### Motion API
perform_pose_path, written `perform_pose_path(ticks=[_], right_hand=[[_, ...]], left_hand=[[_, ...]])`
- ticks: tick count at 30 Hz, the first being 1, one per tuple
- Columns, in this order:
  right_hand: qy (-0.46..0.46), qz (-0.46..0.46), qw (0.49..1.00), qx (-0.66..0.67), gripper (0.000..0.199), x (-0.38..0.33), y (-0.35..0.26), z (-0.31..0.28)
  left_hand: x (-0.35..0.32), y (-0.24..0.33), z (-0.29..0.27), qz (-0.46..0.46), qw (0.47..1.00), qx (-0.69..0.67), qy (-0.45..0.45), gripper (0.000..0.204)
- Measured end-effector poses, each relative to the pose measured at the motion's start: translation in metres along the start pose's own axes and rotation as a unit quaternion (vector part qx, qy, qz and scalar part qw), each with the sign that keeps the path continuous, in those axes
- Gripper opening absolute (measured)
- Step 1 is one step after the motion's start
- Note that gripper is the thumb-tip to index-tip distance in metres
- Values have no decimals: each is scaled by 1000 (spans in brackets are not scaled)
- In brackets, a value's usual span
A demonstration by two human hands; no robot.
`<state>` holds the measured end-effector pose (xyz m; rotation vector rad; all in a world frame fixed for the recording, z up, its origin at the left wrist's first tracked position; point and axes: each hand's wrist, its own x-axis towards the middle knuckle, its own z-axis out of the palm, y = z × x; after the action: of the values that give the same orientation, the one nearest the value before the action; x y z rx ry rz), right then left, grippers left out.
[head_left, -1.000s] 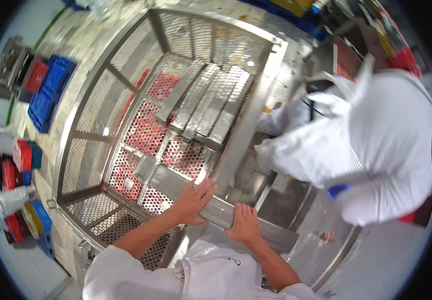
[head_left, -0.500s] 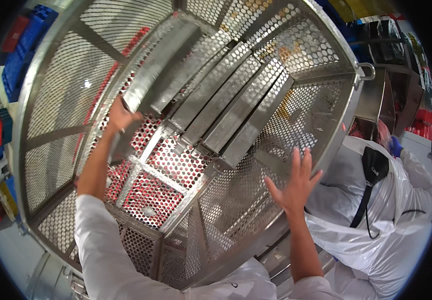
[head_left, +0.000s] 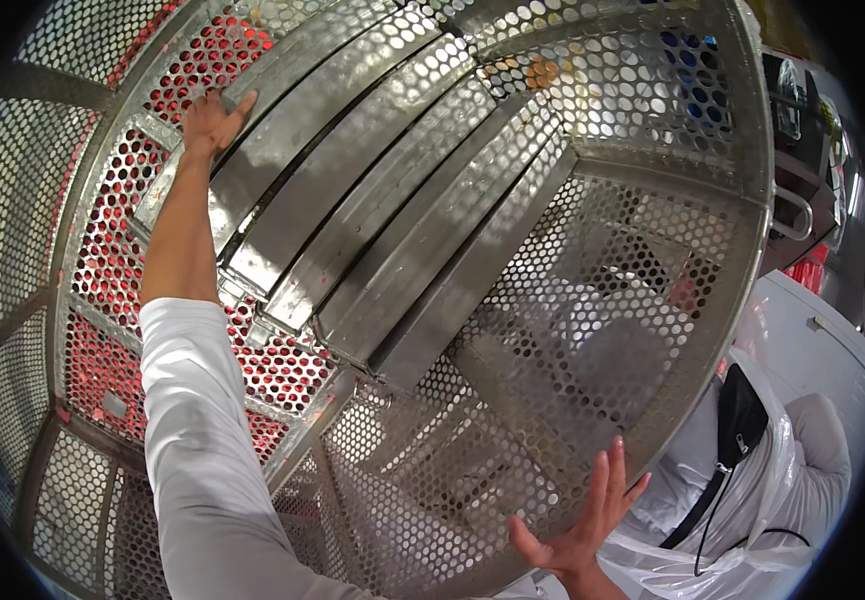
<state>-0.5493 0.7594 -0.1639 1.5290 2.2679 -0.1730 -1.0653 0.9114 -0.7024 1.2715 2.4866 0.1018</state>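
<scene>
Several long, narrow metal boxes (head_left: 389, 195) lie side by side, slanting, inside a large perforated metal cage (head_left: 752, 240). My left hand (head_left: 214, 122) is at the left edge of the leftmost long metal box (head_left: 287, 70). Its thumb lies over the edge and its other fingers are bent down beside it. My left forearm hides part of that box's near end. Near the cage's right front rim, my right hand (head_left: 582, 525) is open with fingers spread, holding nothing.
Red shows through the holes of the cage floor (head_left: 112, 255). A handle loop (head_left: 795, 215) sticks out from the cage's right rim. Beyond that rim, close on the right, stands a person in white clothing (head_left: 812, 450) with a black pouch (head_left: 742, 410).
The leftmost metal box, tilted up earlier, now lies down alongside the others. My left hand has moved farther away along it. My right hand is lower, and the view has come closer to the cage.
</scene>
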Motion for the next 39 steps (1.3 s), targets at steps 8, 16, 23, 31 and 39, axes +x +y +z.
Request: perform_pose_path(ticks=[8,16,23,31,39], right_hand=[[179,-105,967,145,90,44,14,-10],[213,-124,953,174,37,-34,-6,13],[311,-75,867,382,11,-117,37,82],[286,-62,892,346,25,-154,31,99],[85,87,806,579,28,-605,88,87]], left_hand=[[-172,37,-14,6,919,-395,-14,74],[-698,34,-238,-20,860,-415,-297,50],[-856,88,-228,-61,696,-509,-502,64],[-804,155,-214,65,795,-360,-484,55],[-988,318,-312,368,809,-408,-210,46]])
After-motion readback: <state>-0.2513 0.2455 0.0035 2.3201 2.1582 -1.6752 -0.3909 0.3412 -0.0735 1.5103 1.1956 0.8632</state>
